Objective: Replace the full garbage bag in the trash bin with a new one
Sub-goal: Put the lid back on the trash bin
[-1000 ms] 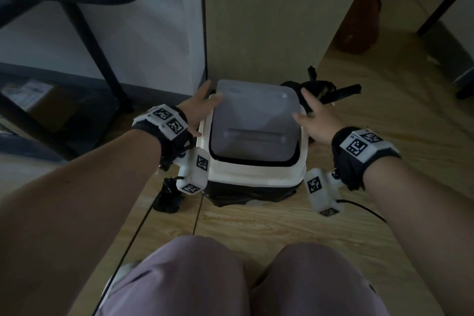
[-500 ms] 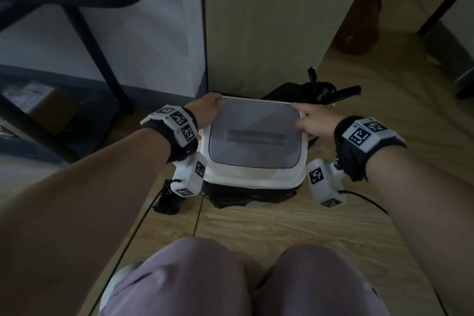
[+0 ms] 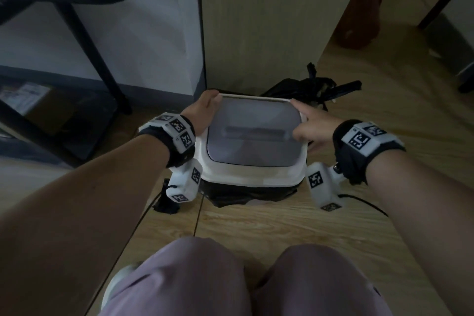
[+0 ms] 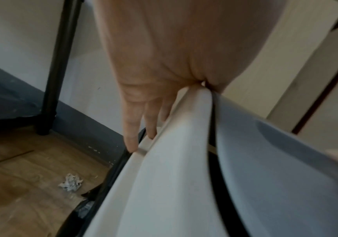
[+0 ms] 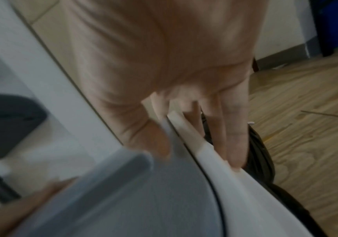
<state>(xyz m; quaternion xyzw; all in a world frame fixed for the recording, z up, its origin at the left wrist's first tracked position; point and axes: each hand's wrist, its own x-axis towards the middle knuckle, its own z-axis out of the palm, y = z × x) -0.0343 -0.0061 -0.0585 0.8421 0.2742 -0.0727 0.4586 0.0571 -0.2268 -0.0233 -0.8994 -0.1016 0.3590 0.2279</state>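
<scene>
A white trash bin (image 3: 251, 174) with a grey lid (image 3: 254, 141) stands on the wooden floor in front of my knees. The lid lies flat inside the white rim. My left hand (image 3: 202, 110) holds the far left corner, thumb on top and fingers (image 4: 131, 125) down the outside of the rim (image 4: 164, 176). At the far right corner my right hand (image 3: 313, 126) pinches the rim (image 5: 245, 192), thumb on the lid (image 5: 143, 200), fingers (image 5: 235, 144) outside. Black liner plastic (image 3: 246, 194) hangs out under the front rim. A tied black garbage bag (image 3: 307, 87) lies behind the bin on the right.
A beige cabinet panel (image 3: 269, 20) rises right behind the bin. A black table leg (image 3: 95, 54) and a cardboard box (image 3: 38, 102) stand at the left. A crumpled paper scrap (image 4: 71, 184) and a small black bundle (image 3: 166, 205) lie on the floor left of the bin.
The lid was tilted up a second ago and now lies flat in the rim. Both hands went from open against the lid's sides to holding the far corners.
</scene>
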